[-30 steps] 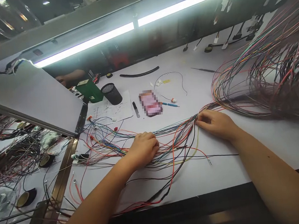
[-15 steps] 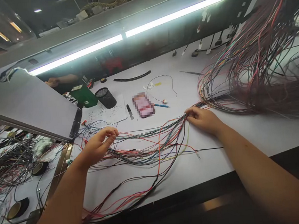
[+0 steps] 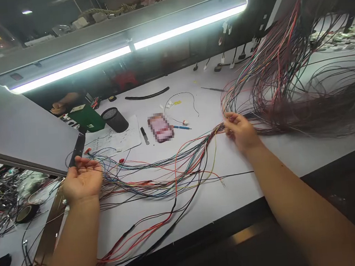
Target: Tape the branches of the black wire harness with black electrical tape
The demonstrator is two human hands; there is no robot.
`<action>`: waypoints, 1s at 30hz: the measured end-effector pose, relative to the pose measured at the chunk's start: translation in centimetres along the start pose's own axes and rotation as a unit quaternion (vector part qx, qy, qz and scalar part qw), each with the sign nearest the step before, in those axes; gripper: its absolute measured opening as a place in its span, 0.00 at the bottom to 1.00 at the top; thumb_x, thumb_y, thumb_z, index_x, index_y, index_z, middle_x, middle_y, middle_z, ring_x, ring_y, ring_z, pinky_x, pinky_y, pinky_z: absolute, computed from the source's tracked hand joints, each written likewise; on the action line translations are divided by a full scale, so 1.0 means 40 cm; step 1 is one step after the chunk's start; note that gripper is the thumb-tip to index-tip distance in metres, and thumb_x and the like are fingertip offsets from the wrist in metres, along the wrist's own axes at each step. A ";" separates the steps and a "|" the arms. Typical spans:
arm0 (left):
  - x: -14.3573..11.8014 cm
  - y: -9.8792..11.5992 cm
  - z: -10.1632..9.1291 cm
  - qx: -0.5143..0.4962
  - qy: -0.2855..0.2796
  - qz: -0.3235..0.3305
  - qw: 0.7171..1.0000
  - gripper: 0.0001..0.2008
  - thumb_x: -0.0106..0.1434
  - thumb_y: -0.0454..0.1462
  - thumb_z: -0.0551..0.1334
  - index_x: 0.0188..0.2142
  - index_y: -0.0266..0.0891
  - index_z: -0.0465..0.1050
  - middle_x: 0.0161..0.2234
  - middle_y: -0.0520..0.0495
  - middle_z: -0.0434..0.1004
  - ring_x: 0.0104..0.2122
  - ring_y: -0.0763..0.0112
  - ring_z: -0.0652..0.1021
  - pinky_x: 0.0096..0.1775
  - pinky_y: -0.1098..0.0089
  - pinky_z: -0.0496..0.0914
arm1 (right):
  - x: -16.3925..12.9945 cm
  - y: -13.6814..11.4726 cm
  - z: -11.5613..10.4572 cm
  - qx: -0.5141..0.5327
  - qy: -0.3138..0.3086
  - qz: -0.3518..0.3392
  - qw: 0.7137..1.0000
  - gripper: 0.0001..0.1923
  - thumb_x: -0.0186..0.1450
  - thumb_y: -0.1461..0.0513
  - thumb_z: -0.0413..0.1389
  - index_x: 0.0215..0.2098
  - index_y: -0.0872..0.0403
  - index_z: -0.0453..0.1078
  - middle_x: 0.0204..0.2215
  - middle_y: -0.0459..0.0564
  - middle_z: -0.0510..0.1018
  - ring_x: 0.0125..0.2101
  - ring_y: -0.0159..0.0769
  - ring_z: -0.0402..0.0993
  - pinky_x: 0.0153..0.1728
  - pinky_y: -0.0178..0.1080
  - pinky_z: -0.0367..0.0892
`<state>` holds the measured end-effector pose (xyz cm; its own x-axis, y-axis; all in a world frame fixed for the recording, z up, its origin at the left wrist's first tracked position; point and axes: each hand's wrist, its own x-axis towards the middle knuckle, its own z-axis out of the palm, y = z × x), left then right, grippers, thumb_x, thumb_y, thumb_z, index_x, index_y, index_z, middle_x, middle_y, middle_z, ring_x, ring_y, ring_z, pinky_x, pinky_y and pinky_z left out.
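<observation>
Nearby, mesh cup (image 3: 115,119) stands behind wire bundle (image 3: 168,167)

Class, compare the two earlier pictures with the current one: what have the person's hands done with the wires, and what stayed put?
The left hand lifted off the spread wires, slid left along them to their ends and now lies palm up, fingers loosely open. The right hand kept pinching the wire bundle where it leaves the big loop pile. The mesh cup, green box and paper sheet stayed put.
</observation>
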<state>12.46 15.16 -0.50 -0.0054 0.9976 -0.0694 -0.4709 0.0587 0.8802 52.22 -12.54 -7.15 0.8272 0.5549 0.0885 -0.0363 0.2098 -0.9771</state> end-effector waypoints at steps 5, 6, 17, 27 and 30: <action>-0.029 -0.054 0.039 0.092 0.013 -0.075 0.993 0.02 0.63 0.32 0.58 0.33 0.39 0.66 0.36 0.51 0.72 0.35 0.76 0.74 0.39 0.71 0.70 | 0.028 -0.052 -0.080 0.125 0.087 -0.013 0.988 0.12 0.54 0.55 0.54 0.35 0.50 0.61 0.24 0.39 0.61 0.19 0.24 0.55 0.19 0.30 0.52; -0.040 -0.070 0.045 0.137 -0.001 -0.068 0.988 0.05 0.59 0.30 0.61 0.34 0.40 0.67 0.36 0.51 0.71 0.36 0.76 0.74 0.41 0.70 0.69 | 0.032 -0.055 -0.090 0.109 0.091 -0.015 0.990 0.12 0.54 0.55 0.53 0.34 0.51 0.60 0.23 0.39 0.60 0.18 0.24 0.53 0.19 0.31 0.51; -0.315 -0.086 0.032 0.584 -0.418 0.273 0.640 0.11 0.63 0.41 0.59 0.45 0.45 0.72 0.46 0.46 0.72 0.49 0.60 0.71 0.52 0.57 0.65 | 0.013 0.007 -0.060 -0.288 0.055 -0.017 0.956 0.06 0.47 0.62 0.59 0.26 0.52 0.73 0.27 0.46 0.72 0.30 0.36 0.64 0.38 0.41 0.62; -0.321 -0.108 -0.002 0.634 -0.405 0.256 0.607 0.12 0.65 0.40 0.56 0.47 0.42 0.71 0.47 0.44 0.73 0.49 0.59 0.70 0.52 0.56 0.64 | -0.005 0.027 -0.047 -0.579 -0.089 -0.085 0.806 0.14 0.61 0.56 0.52 0.40 0.51 0.76 0.40 0.51 0.73 0.40 0.40 0.69 0.42 0.41 0.63; -0.308 -0.108 0.014 0.646 -0.390 0.256 0.605 0.12 0.66 0.38 0.55 0.48 0.41 0.71 0.47 0.44 0.73 0.49 0.61 0.70 0.52 0.58 0.64 | -0.003 0.028 -0.044 -0.586 -0.095 -0.068 0.802 0.15 0.61 0.56 0.52 0.41 0.51 0.76 0.42 0.51 0.72 0.40 0.40 0.69 0.41 0.41 0.63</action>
<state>15.05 2.63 -3.20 0.7958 0.5820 0.1674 0.5002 -0.7875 0.3599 53.06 -13.78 -8.58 0.6749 0.7265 0.1291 0.6905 -0.5600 -0.4578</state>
